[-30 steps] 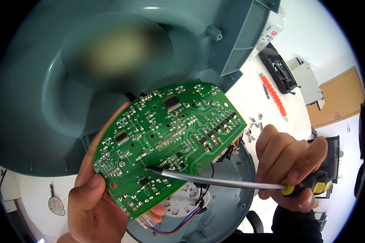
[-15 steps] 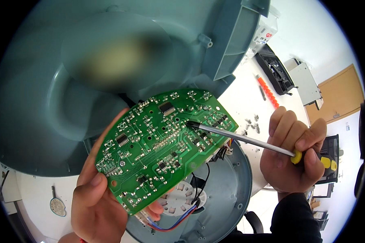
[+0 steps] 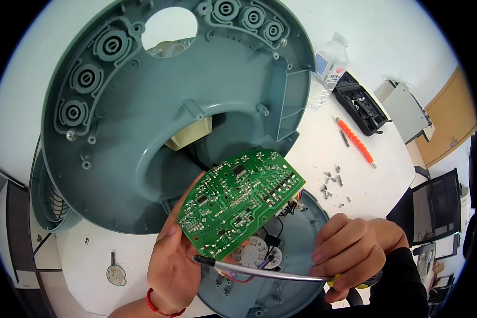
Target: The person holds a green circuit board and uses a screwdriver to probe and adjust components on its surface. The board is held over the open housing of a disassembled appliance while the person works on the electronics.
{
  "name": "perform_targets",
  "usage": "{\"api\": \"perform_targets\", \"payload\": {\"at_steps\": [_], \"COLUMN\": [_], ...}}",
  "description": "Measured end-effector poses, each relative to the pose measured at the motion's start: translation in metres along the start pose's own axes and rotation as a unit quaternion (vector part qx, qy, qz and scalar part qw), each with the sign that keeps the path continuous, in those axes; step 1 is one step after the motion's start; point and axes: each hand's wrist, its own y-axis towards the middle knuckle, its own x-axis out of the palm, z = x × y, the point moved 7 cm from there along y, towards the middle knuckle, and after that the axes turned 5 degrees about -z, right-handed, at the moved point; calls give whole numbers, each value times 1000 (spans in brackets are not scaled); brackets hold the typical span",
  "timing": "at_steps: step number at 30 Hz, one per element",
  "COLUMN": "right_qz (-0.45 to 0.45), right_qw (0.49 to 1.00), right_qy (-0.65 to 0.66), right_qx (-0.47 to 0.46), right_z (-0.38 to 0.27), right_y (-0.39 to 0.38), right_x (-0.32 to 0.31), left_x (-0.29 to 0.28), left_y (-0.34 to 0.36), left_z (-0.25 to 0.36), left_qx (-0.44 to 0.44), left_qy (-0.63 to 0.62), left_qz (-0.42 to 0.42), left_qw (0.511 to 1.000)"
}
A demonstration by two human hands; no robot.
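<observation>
Holding one circuit board [image 3: 240,202], left hand [image 3: 174,265], one screwdriver [image 3: 270,272], right hand [image 3: 355,254]

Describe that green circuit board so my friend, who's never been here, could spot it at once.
Find the huge grey-green plastic housing with a round hole near its top. By its lower right edge, the person's left hand holds the half-moon green circuit board. Its bright green face, dotted with silver and black parts, sets it apart from the duller housing.
</observation>
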Motion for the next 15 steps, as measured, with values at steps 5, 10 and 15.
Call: {"api": "perform_targets", "payload": {"at_steps": [5,10,15], "right_qz": [-61,-80,-89], "right_qw": [998,990,990], "right_qy": [2,40,26], "right_qx": [27,111,109], "right_z": [9,20,21], "right_y": [4,7,8], "right_x": [2,1,0], "left_x": [-1,0,-1], "left_y": [-1,-1,-6], "left_z": [-1,-4,-3], "left_qx": [-10,-3,2], "left_qy": [-19,-36,17], "left_qz": [30,43,97], "left_qw": [999,998,995]}}
